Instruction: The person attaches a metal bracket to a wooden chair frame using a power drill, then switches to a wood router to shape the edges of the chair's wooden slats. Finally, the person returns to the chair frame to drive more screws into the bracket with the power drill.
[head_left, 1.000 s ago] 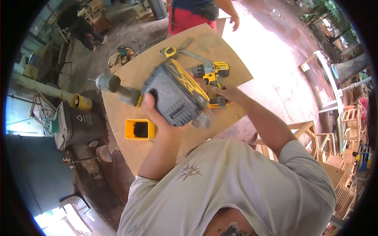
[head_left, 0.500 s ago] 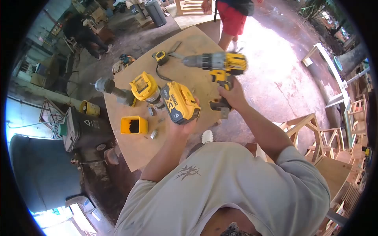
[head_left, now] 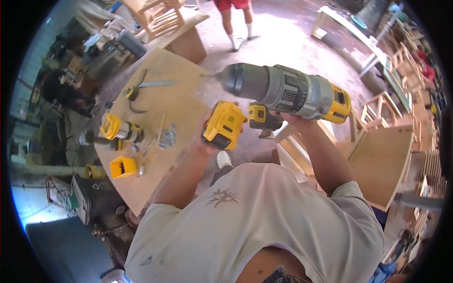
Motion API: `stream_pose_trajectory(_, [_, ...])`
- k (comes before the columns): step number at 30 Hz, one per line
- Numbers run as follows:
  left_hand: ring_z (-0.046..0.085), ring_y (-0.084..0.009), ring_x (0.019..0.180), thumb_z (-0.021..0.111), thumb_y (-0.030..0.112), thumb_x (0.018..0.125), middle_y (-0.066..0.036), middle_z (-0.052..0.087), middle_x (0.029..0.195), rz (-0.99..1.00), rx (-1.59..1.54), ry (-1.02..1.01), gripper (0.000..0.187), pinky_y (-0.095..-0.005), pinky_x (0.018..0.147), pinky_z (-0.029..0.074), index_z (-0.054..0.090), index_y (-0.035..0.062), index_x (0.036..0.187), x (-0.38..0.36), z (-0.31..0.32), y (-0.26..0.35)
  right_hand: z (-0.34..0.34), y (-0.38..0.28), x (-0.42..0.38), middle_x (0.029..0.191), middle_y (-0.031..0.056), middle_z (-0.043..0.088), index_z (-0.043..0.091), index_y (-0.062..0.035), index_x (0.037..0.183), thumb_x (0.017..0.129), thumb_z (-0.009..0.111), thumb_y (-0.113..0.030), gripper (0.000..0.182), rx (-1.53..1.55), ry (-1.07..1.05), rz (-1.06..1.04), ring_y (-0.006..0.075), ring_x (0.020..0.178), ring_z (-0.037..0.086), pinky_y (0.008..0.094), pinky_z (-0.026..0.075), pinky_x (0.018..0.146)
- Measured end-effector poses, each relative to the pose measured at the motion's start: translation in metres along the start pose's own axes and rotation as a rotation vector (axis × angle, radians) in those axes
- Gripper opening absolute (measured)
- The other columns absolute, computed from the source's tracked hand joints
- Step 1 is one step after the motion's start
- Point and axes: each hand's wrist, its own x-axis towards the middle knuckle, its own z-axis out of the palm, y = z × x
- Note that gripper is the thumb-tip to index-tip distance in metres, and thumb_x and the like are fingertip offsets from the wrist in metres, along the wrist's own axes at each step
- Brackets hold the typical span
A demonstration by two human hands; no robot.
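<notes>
My right hand point(head_left: 298, 120) is wrapped round the handle of a yellow and black cordless drill point(head_left: 288, 89). The drill lies sideways across the view, its chuck pointing left with a thin bit, blurred at the tip. Its handle base faces my left hand. A yellow and black battery pack point(head_left: 223, 125) sits in my left hand point(head_left: 202, 141), the fingers closed round its sides. Battery and drill base are close together, with a small gap between them. Both hands are off the right edge of the wooden table point(head_left: 181, 78).
On the table are a tape measure point(head_left: 131, 93), a square point(head_left: 155, 84), a yellow and silver power tool point(head_left: 123, 129), a pile of screws point(head_left: 166, 137) and a yellow box point(head_left: 123, 167). Wooden frames point(head_left: 377, 111) stand at right. A person in red shorts point(head_left: 232, 4) stands ahead.
The drill has come nearer the camera and turned, and its base is now closer to the battery. The battery has rotated, hiding its printed label. The view has swung right.
</notes>
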Motion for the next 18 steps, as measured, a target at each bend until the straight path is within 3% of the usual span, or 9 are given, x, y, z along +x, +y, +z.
stream_pose_trajectory(1, [0.059, -0.0430, 0.106, 0.047, 0.049, 0.092, -0.025, 0.052, 0.126, -0.187, -0.085, -0.115, 0.068, -0.0465, 0.076, 0.058, 0.034, 0.0054, 0.142, 0.011, -0.006, -0.010, -0.002, 0.013, -0.009, 0.110, 0.0060, 0.063, 0.055, -0.0077, 0.117, 0.086, 0.070, -0.017, 0.037, 0.036, 0.184, -0.183, 0.0173, 0.097, 0.061, 0.0323, 0.052, 0.083])
stream_pose_trajectory(2, [0.059, -0.0430, 0.106, 0.047, 0.049, 0.092, -0.025, 0.052, 0.126, -0.211, -0.091, -0.123, 0.068, -0.0465, 0.076, 0.058, 0.034, 0.0054, 0.142, 0.022, -0.004, -0.025, -0.015, 0.016, -0.020, 0.110, 0.0060, 0.063, 0.055, -0.0077, 0.117, 0.086, 0.070, -0.017, 0.037, 0.025, 0.203, -0.169, 0.0173, 0.097, 0.061, 0.0323, 0.052, 0.083])
stream_pose_trajectory(4, [0.058, -0.0419, 0.109, 0.048, 0.045, 0.093, -0.023, 0.051, 0.130, -0.359, -0.108, -0.257, 0.064, -0.0472, 0.078, 0.058, 0.034, 0.0057, 0.142, 0.045, 0.016, -0.051, -0.039, 0.018, -0.038, 0.120, 0.0043, 0.061, 0.056, -0.0149, 0.124, 0.086, 0.067, -0.030, 0.042, 0.475, 0.006, -0.285, 0.0170, 0.111, 0.056, 0.0345, 0.047, 0.094])
stream_pose_trajectory(5, [0.057, -0.0375, 0.113, 0.047, 0.038, 0.096, -0.020, 0.049, 0.134, -0.310, 0.050, -0.312, 0.057, -0.0451, 0.083, 0.057, 0.035, 0.0063, 0.142, 0.053, 0.004, -0.064, -0.047, 0.024, -0.046, 0.123, 0.0056, 0.060, 0.052, -0.0145, 0.130, 0.083, 0.072, -0.024, 0.052, 0.329, 0.024, -0.380, 0.0176, 0.114, 0.055, 0.0354, 0.047, 0.095])
stream_pose_trajectory(10, [0.051, -0.0299, 0.124, 0.046, 0.034, 0.098, -0.015, 0.047, 0.138, -0.439, -0.154, -0.448, 0.053, -0.0385, 0.093, 0.054, 0.035, 0.0056, 0.142, 0.074, 0.026, -0.107, -0.071, 0.050, -0.073, 0.120, 0.0065, 0.061, 0.052, -0.0131, 0.129, 0.084, 0.072, -0.024, 0.050, 0.332, 0.153, -0.313, 0.0180, 0.109, 0.056, 0.0356, 0.048, 0.092])
stream_pose_trajectory(13, [0.049, -0.0346, 0.125, 0.045, 0.037, 0.098, -0.018, 0.045, 0.139, -0.481, -0.209, -0.469, 0.056, -0.0412, 0.088, 0.056, 0.034, 0.0055, 0.143, 0.084, 0.014, -0.112, -0.082, 0.062, -0.088, 0.117, 0.0071, 0.061, 0.052, -0.0121, 0.128, 0.084, 0.071, -0.023, 0.049, 0.361, 0.219, -0.272, 0.0183, 0.106, 0.057, 0.0358, 0.048, 0.090])
stream_pose_trajectory(15, [0.048, -0.0416, 0.123, 0.045, 0.042, 0.098, -0.021, 0.042, 0.140, -0.687, -0.319, -0.396, 0.060, -0.0439, 0.081, 0.058, 0.033, 0.0054, 0.143, 0.090, 0.019, -0.104, -0.081, 0.068, -0.092, 0.116, 0.0076, 0.061, 0.052, -0.0114, 0.127, 0.084, 0.071, -0.023, 0.048, 0.380, 0.251, -0.251, 0.0185, 0.104, 0.057, 0.0359, 0.049, 0.089])
stream_pose_trajectory(18, [0.048, -0.0472, 0.121, 0.046, 0.046, 0.096, -0.024, 0.040, 0.140, -0.810, -0.420, -0.276, 0.065, -0.0455, 0.076, 0.059, 0.033, 0.0045, 0.143, 0.085, 0.024, -0.099, -0.074, 0.075, -0.090, 0.113, 0.0082, 0.062, 0.052, -0.0103, 0.127, 0.085, 0.070, -0.023, 0.047, 0.420, 0.278, -0.218, 0.0188, 0.101, 0.058, 0.0361, 0.049, 0.087])
